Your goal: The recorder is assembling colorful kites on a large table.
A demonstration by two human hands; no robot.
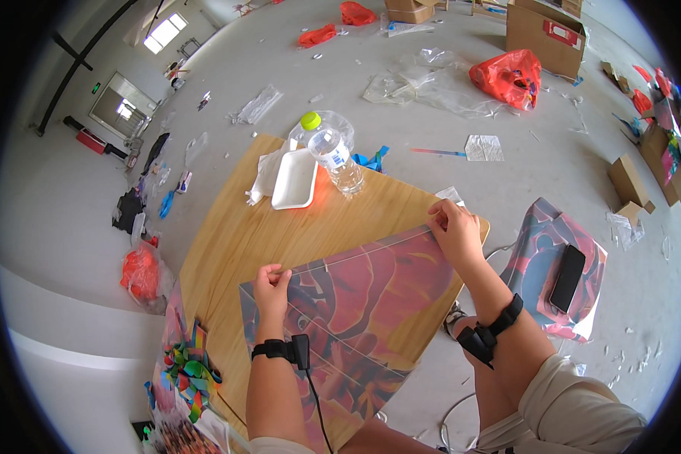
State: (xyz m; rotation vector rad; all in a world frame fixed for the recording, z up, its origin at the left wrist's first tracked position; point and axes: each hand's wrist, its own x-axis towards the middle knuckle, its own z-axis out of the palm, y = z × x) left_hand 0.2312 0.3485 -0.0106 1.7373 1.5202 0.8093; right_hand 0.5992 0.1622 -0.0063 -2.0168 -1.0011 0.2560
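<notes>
A large printed sheet (356, 303) in red, dark grey and orange lies over the near part of the wooden table (227, 197), with pale thin lines across it. At its far left part, my left hand (271, 291) pinches the far edge between thumb and fingers. My right hand (456, 229) is closed on the far right corner, fingers bent together near the table's right corner. Whether anything small is inside either pinch is hidden. Beyond the sheet stand a clear plastic bottle (344, 170) and a white tray (293, 181).
A stool or box covered in printed material (533, 250) stands at right with a black phone (567, 277) on it. Multicoloured ribbons (193, 371) hang at the table's left edge. Plastic wrap, a red bag (511, 78) and cardboard boxes (545, 38) litter the floor.
</notes>
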